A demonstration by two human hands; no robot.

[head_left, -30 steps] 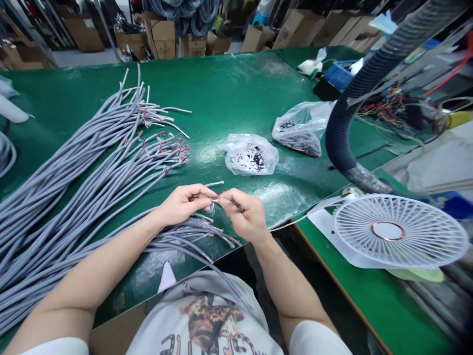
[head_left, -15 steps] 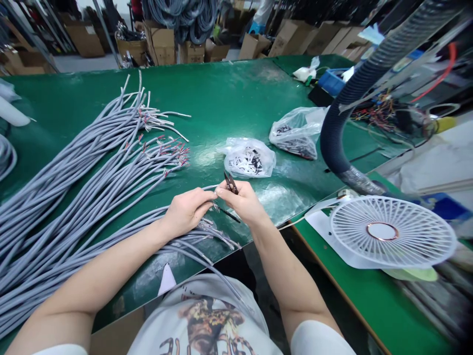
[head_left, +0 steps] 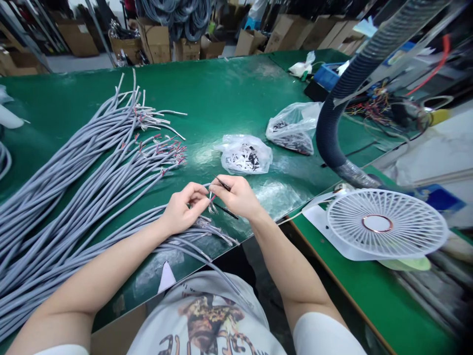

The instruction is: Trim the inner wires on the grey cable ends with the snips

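While grey cables (head_left: 88, 202) fan out at the hands' 9 o'clock, left hand (head_left: 185, 207) is closed on the wire end (head_left: 212, 203) at its 3 o'clock; best pinch firmly, strands spread. Right hand (head_left: 236, 197) grips a small dark tool (head_left: 223, 184), tip toward 10 o'clock; best angled clear of strands. Bag of bits (head_left: 246, 155) sits at 1 o'clock.
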